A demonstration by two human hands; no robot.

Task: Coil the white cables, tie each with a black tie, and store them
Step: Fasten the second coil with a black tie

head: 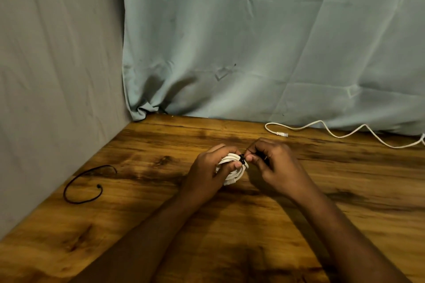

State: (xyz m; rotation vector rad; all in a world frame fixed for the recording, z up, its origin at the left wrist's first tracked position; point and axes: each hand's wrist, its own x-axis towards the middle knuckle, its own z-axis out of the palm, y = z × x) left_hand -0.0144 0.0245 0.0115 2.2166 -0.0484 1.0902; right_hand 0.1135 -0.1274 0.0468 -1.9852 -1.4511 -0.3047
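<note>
Item 1: coiled white cable bundle [232,167], held just above the brown wood-grain worktop [161,190] near its middle. It is gripped by the left hand [212,167], fingers curled over the top and thumb pressed on the near side, judged so that the loops are kept from springing apart while the binding is done. A white plug end is seen at the lower edge of the bundle.

Item 2: thin black tie [242,158], wrapped across the bundle at its right side. Its end is pinched by the curled fingers of the right hand [271,163], apparently to draw or twist it tight; whether it is already fastened cannot be told.

Item 3: second thin black tie [81,182], lying in an open loop on the worktop, well apart to the left, presumably reserved for the next cable.

Item 4: loose white cable with a pale connector [345,134], trailed in waves along the far right of the worktop, not yet coiled.

Setting: worktop set into a corner; a grey fabric sheet [57,76] hangs at the left, a creased pale blue-green fabric sheet [276,41] at the back. No storage container is seen.
</note>
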